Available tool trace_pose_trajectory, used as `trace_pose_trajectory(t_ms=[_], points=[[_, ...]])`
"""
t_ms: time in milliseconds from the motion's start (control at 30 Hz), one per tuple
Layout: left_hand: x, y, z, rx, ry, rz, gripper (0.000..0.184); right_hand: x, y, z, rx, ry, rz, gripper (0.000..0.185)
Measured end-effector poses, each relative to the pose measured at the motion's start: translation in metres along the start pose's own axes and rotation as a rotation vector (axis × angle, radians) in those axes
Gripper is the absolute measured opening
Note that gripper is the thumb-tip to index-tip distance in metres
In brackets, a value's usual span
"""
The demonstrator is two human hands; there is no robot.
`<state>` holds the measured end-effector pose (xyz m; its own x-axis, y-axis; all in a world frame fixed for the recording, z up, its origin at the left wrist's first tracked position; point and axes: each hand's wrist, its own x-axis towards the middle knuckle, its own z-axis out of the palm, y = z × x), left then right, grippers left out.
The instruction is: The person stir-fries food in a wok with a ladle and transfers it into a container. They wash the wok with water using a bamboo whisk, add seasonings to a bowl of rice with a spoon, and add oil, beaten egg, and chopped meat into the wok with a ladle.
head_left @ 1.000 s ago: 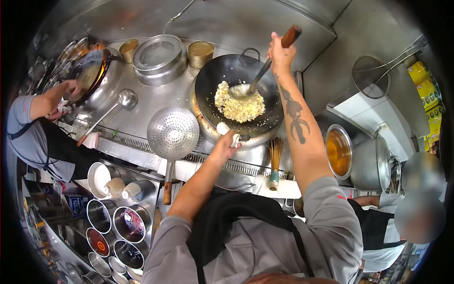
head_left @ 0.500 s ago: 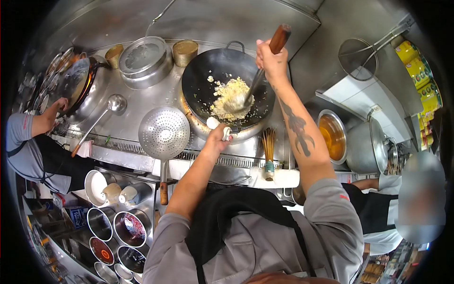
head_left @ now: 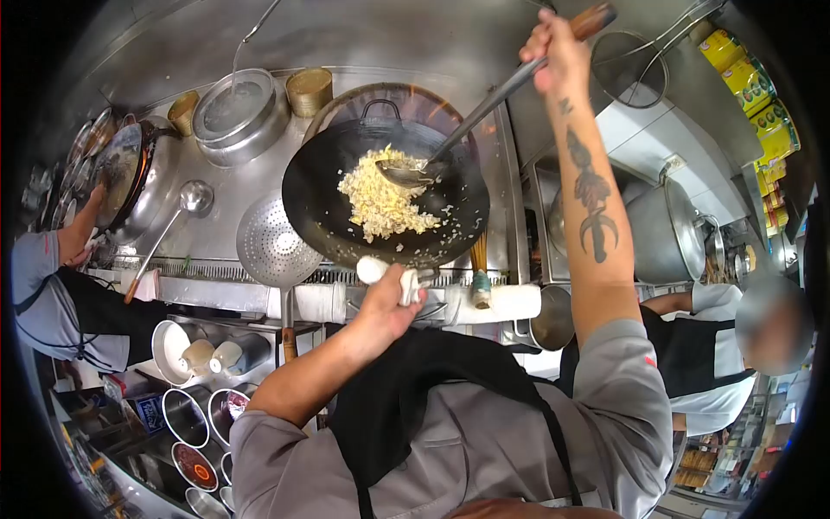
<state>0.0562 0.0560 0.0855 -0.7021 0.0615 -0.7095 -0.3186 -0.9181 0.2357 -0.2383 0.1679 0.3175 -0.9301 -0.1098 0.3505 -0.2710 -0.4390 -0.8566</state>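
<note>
wok point(head_left: 316, 195): matt metal | ladle point(head_left: 486, 114): smooth metal, wooden grip point(head_left: 595, 21) | rag point(head_left: 373, 270): matt cloth | strainer point(head_left: 275, 235): shiny metal

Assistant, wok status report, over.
Left hand gripping white cloth at wok's near edge. Right hand gripping ladle. Food in wok, ladle's bowl on it. Strainer close on wok's left.

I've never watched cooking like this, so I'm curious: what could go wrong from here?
The wok sits off-centre from its burner ring, so food might spill if it tips. If the white cloth slips, the left hand could get burned. The wok might also knock the perforated strainer.
</note>
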Motion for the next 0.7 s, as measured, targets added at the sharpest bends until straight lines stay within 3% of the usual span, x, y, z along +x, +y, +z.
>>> trace_pose_trajectory(t_ms=[67, 100, 133, 200, 300, 367, 433, 467, 567, 600, 700], points=[[0.009, 0.013, 0.02, -0.077, 0.091, -0.004, 0.015, 0.025, 0.01, -0.013, 0.042, -0.027, 0.043, 0.024], [0.025, 0.023, 0.023, -0.092, 0.037, 0.053, 0.014, 0.002, 0.023, 0.004, -0.07, 0.121, -0.006, 0.026], [0.066, 0.026, 0.005, -0.044, -0.11, 0.091, 0.015, -0.007, 0.048, 0.01, -0.201, 0.202, -0.03, 0.026], [0.1, 0.003, -0.035, 0.001, -0.137, 0.198, 0.016, -0.026, 0.086, 0.018, 0.001, 0.107, -0.072, 0.017], [0.12, -0.047, -0.138, 0.073, -0.17, 0.007, 0.016, -0.025, 0.048, 0.044, 0.034, 0.011, -0.169, 0.016], [0.06, -0.044, -0.108, 0.165, -0.115, -0.047, 0.015, -0.014, 0.015, 0.053, -0.041, -0.108, -0.297, 0.018], [0.057, -0.006, -0.061, -0.128, -0.145, -0.04, 0.015, -0.021, -0.014, 0.067, -0.015, -0.062, -0.186, 0.017], [0.064, 0.021, -0.04, -0.027, -0.206, 0.137, 0.02, -0.018, -0.013, 0.07, -0.021, -0.057, -0.156, 0.017], [0.067, 0.028, -0.013, -0.024, 0.011, 0.044, 0.021, -0.03, -0.022, 0.075, -0.023, -0.077, -0.095, 0.018], [0.029, 0.016, 0.005, -0.029, -0.003, 0.051, 0.019, -0.029, -0.025, 0.076, -0.015, -0.089, -0.089, 0.018], [0.018, 0.024, 0.015, -0.101, 0.061, -0.026, 0.015, -0.024, 0.012, 0.056, -0.076, -0.078, -0.225, 0.025]])
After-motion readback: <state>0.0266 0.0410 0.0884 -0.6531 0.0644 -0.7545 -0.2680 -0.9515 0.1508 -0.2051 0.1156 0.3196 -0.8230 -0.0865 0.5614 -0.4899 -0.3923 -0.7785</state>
